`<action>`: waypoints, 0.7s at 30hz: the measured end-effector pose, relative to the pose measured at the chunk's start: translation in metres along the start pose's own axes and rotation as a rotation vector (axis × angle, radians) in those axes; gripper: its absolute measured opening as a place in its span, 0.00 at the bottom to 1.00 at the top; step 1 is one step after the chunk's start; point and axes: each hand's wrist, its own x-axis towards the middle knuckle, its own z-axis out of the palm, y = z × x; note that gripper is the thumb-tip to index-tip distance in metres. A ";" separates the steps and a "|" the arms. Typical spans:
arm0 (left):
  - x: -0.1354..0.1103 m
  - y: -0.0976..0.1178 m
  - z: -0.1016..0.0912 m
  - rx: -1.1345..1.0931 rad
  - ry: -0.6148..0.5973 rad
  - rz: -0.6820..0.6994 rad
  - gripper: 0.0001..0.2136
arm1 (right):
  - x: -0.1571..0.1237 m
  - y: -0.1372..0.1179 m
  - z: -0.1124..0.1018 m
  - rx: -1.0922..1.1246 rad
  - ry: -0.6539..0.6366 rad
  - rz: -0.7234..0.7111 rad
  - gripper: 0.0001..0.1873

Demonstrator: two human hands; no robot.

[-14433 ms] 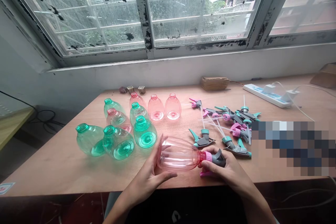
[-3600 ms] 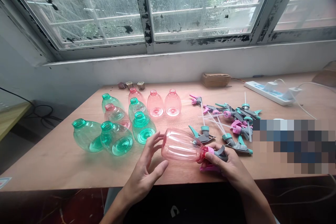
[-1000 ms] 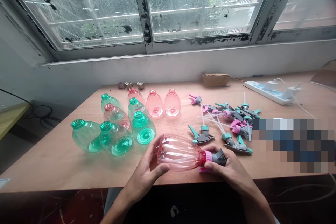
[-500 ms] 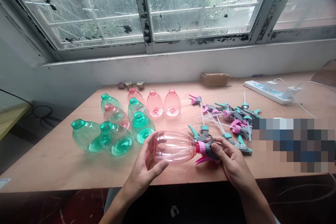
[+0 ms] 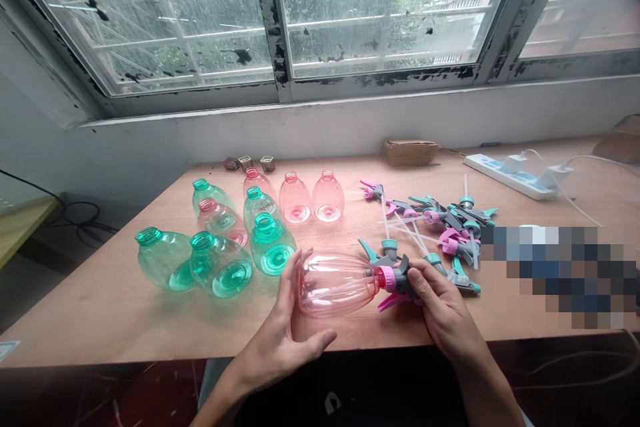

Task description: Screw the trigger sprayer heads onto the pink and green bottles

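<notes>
A clear pink spray bottle lies sideways in the air above the table's front part, its base to the left. Its sprayer head, grey with a pink collar and pink trigger, sits on the neck, and a pale tube shows inside the bottle. My right hand grips the sprayer head between thumb and fingers. At the base, my left hand is open, its thumb stretched away and its fingers beside the bottle's end; whether they touch it I cannot tell. Behind the held bottle lie loose sprayer heads.
Several green bottles and pink bottles without sprayers stand on the left and middle of the wooden table. More sprayers heap at the right. A power strip, a cardboard box and small cubes lie farther back.
The pink bottle and its sprayer head have shifted slightly right and down with my right hand. My left hand's thumb has come away from the bottle, and its fingers have opened wider.
</notes>
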 end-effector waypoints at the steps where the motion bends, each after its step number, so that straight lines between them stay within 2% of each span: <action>1: -0.001 0.000 -0.001 -0.003 -0.016 -0.027 0.51 | 0.000 0.001 -0.001 -0.015 0.001 -0.012 0.12; 6: 0.000 0.002 -0.004 -0.217 -0.027 -0.105 0.52 | -0.002 0.001 -0.006 -0.134 -0.070 -0.060 0.11; 11: 0.005 0.010 -0.001 -0.213 0.016 -0.199 0.49 | -0.004 -0.004 -0.004 -0.191 -0.063 -0.096 0.10; 21: 0.002 0.008 0.003 -0.289 0.021 -0.189 0.44 | -0.003 -0.002 -0.005 -0.083 -0.043 0.013 0.13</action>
